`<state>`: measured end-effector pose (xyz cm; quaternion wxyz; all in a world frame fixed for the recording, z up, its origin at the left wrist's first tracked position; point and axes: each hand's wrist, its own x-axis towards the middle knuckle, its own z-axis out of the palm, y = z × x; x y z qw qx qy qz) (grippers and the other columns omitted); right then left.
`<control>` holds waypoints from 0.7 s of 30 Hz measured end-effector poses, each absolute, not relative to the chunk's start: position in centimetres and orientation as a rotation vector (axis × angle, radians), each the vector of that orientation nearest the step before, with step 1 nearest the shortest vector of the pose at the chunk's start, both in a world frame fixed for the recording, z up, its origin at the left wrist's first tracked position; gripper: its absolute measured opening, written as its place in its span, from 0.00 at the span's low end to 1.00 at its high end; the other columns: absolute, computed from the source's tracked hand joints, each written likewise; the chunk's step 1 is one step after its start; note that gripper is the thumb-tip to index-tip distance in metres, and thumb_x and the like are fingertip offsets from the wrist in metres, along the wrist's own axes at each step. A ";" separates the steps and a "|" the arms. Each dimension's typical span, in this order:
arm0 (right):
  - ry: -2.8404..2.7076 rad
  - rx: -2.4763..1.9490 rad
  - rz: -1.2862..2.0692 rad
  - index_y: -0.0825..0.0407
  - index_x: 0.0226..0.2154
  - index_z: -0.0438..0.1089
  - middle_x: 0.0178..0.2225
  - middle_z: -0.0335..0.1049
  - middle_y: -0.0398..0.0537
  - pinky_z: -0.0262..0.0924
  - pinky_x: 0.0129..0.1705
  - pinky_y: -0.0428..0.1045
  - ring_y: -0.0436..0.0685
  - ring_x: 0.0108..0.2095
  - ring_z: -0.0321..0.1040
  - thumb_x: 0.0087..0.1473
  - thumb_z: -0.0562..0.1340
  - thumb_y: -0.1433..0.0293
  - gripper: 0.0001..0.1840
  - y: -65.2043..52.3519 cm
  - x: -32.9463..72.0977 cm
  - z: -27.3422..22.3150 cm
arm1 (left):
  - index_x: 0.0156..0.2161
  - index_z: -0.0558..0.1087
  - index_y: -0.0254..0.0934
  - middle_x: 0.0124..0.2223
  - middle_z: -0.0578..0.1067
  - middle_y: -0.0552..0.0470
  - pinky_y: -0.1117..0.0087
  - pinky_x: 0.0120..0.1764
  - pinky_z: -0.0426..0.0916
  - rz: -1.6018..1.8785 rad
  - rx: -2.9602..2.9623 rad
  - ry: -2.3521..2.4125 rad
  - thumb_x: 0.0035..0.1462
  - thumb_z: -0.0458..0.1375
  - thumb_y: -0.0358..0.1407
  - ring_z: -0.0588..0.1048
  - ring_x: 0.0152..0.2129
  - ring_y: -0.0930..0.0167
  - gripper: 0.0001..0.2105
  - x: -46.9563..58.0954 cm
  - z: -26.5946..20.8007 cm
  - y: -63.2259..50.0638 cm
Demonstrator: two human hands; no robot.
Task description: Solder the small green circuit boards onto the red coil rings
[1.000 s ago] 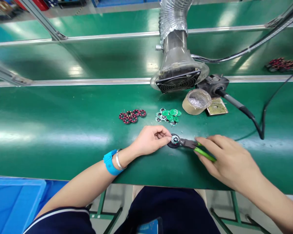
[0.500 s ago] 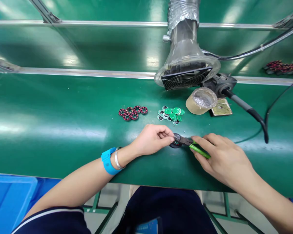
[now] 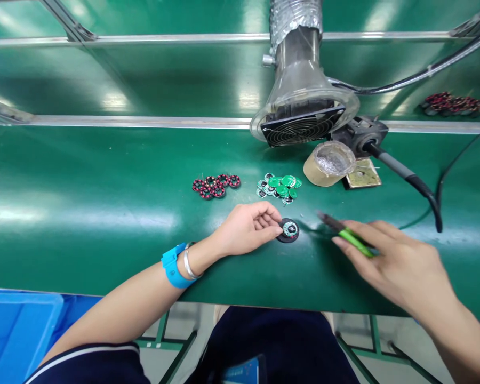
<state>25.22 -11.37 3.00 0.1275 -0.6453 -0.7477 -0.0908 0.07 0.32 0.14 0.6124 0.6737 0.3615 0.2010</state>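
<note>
A black disc lies on the green bench, carrying a small round circuit board with a dark centre. At the disc's left edge, my left hand is closed, thumb and forefinger pinching the rim of this piece. My right hand is closed round the green-handled cutters, whose dark jaws point left and are slightly blurred. Those jaws are well apart from the disc, to its right. Behind lie a pile of round green and silvery circuit boards and a cluster of red-and-black wound coils.
A fan in a clear fume hood hangs over the bench. Below it stand a tan cup, a sponge tray and a soldering iron in its holder. More coils sit at the back right. Blue bins are lower left.
My right hand has drawn the cutters away from the disc, to the right, uncovering the circuit board on it. My left hand has stayed at the disc's edge.
</note>
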 end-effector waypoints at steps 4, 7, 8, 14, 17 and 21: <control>-2.035 -2.114 -0.692 0.52 0.45 0.72 0.32 0.75 0.53 0.55 0.20 0.49 0.58 0.28 0.74 0.56 0.63 0.53 0.22 -12.5 30.1 1.6 | 0.35 0.73 0.33 0.28 0.74 0.54 0.79 0.26 0.66 0.439 1.671 0.767 0.57 0.59 0.33 0.70 0.22 0.79 0.05 -0.2 0.2 0.7; -2.088 -2.095 -0.704 0.56 0.49 0.69 0.44 0.75 0.63 0.67 0.34 0.51 0.67 0.43 0.75 0.56 0.64 0.57 0.24 -12.4 32.3 0.5 | 0.35 0.74 0.33 0.31 0.74 0.53 0.79 0.27 0.66 0.502 1.806 0.709 0.59 0.58 0.34 0.71 0.24 0.79 0.05 -0.1 0.2 0.8; -2.032 -2.120 -0.665 0.57 0.51 0.68 0.47 0.74 0.66 0.67 0.38 0.53 0.70 0.47 0.73 0.55 0.64 0.57 0.27 -12.0 32.4 0.3 | 0.35 0.74 0.34 0.32 0.74 0.52 0.79 0.28 0.66 0.527 1.854 0.691 0.59 0.58 0.34 0.71 0.25 0.79 0.05 -0.1 0.1 0.8; -1.276 -2.005 -0.118 0.61 0.62 0.54 0.50 0.70 0.68 0.66 0.30 0.49 0.63 0.42 0.75 0.55 0.64 0.58 0.40 -6.8 31.0 0.9 | 0.36 0.71 0.34 0.33 0.73 0.51 0.75 0.33 0.68 0.646 2.179 0.537 0.62 0.54 0.30 0.70 0.29 0.76 0.04 0.0 -0.3 0.7; -1.264 -1.965 -0.191 0.62 0.57 0.63 0.47 0.72 0.65 0.66 0.34 0.49 0.59 0.38 0.75 0.57 0.61 0.57 0.32 -3.8 31.3 1.2 | 0.38 0.69 0.35 0.36 0.74 0.50 0.73 0.36 0.69 0.565 2.327 0.513 0.63 0.51 0.29 0.71 0.33 0.73 0.05 -0.3 -0.3 0.9; -1.375 -1.964 -0.254 0.60 0.50 0.72 0.45 0.75 0.60 0.66 0.43 0.52 0.62 0.45 0.74 0.57 0.60 0.54 0.28 -1.2 31.9 0.7 | 0.39 0.68 0.36 0.37 0.74 0.50 0.73 0.36 0.69 0.495 2.420 0.516 0.64 0.50 0.29 0.71 0.34 0.73 0.05 -0.5 -0.2 1.0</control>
